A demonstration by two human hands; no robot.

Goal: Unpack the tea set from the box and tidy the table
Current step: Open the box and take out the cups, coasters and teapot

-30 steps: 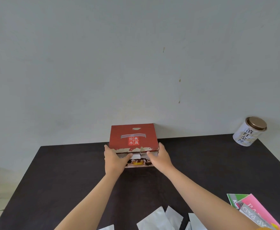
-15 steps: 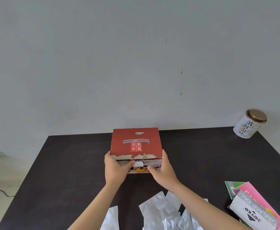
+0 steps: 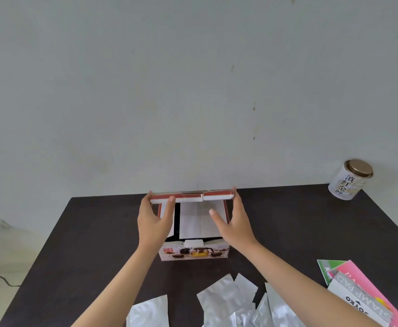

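The red tea set box [image 3: 194,252] stands in the middle of the dark table [image 3: 80,244], its front printed with a teapot and cups. Its lid [image 3: 191,197] is raised, showing the white underside. My left hand [image 3: 154,220] grips the lid's left end, thumb on the front edge. My right hand [image 3: 234,223] holds the lid's right end with the fingers, thumb spread free. What is inside the box is hidden by the lid flap and my hands.
Several silver foil pouches [image 3: 226,300] lie near the table's front edge. Stamp pad packets [image 3: 358,296] in grey, pink and green sit at the front right. A white tea tin [image 3: 351,179] with a bronze lid stands at the back right corner. A wall rises behind the table.
The lid, flat on the box before, has been swung up and back by both hands. The view has tilted down, bringing more pouches into sight.
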